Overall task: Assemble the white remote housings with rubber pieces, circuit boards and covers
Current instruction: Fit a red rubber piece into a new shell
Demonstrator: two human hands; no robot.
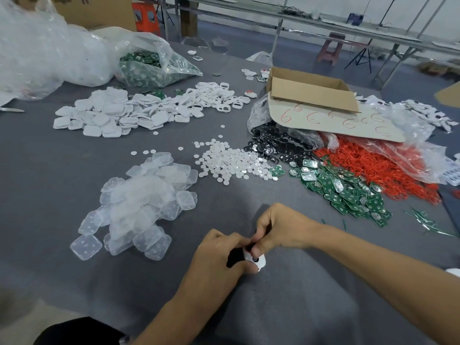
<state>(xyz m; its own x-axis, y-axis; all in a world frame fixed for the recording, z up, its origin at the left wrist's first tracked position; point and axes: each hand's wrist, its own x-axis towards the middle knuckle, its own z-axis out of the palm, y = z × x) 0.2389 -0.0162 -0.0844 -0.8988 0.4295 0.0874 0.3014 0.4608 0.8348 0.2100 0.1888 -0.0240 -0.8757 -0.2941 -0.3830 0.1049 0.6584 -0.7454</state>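
Note:
Low in the middle of the view, both hands meet over a small white remote housing [258, 262]. My left hand [219, 255] grips it from the left, fingers curled round it. My right hand [273, 227] pinches its top edge with thumb and fingertips; something dark shows between the fingers. Piles lie on the grey table [74, 170]: clear rubber pieces [139, 202] at left, green circuit boards [348, 190] at right, white covers and housings [112, 115] further back.
Small white discs [231, 163] lie heaped in the centre. Beyond them are black parts [278, 143], red rubber rings [368, 165], an open cardboard box [311, 93], a bag of green boards [149, 66] and a large plastic bag [37, 51].

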